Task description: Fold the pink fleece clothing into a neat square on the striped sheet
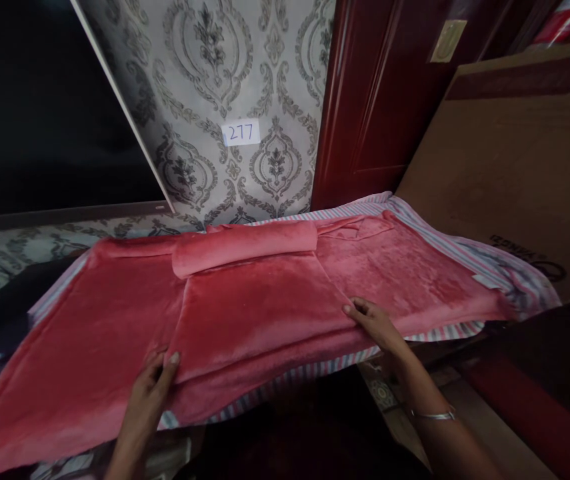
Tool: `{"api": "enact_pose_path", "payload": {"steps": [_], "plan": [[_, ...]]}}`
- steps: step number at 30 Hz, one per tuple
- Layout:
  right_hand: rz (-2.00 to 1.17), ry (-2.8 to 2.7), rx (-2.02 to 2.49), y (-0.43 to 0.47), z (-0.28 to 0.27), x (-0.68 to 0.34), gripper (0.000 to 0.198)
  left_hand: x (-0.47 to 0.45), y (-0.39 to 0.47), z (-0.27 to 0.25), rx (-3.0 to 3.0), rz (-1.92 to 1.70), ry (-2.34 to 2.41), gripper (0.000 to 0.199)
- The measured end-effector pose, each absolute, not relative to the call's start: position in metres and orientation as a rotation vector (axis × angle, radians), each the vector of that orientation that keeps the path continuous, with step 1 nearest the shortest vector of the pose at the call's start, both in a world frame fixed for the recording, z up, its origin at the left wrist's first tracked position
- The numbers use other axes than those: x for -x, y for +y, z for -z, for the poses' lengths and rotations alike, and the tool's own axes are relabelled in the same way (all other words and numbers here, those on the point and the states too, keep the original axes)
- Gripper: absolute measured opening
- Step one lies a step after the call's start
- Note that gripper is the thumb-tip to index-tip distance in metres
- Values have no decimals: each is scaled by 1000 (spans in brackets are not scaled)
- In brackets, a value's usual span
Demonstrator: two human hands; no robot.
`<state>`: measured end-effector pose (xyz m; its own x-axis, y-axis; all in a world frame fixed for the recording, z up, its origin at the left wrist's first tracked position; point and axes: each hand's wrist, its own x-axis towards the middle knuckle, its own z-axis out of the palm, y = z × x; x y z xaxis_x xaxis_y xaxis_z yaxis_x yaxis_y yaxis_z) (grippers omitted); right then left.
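Note:
A pink plush cloth lies spread over a striped sheet; whether it is a garment or a blanket, I cannot tell. On its middle lies a folded panel of the same plush fabric, with a thick roll along its far end. My left hand pinches the panel's near left edge between thumb and fingers. Farther right, my right hand has its thumb and fingers closed on the panel's right edge. A thin bangle circles the right wrist.
Beneath the plush, the striped sheet shows along the back and right. A dark television screen stands at the left. A large cardboard box leans at the right, beside a red door. A paper marked 277 is on the wall.

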<state>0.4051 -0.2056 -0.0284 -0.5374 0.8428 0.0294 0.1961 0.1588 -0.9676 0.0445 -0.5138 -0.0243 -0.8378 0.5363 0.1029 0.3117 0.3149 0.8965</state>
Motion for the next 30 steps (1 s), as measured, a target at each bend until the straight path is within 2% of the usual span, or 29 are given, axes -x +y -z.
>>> {"api": "enact_pose_path", "payload": {"steps": [7,15,19,23,30], "plan": [[-1264,-1909,991,-205,30,-400,56,-53,-492,15,-1025,-1424,2565,64],[-1234,-1859,1061,-208,37,-403,51,-72,-483,23,-1539,-1123,2859,38],[-1221,-1870,1097,-209,37,-402,49,-86,-479,10,-1570,-985,2832,37],[-1203,-1890,1082,-209,34,-403,48,-89,-473,5,-1275,-1236,2664,39],[-1175,-1924,1093,-213,25,-395,52,-77,-477,-2,-699,-1635,2188,57]]}}
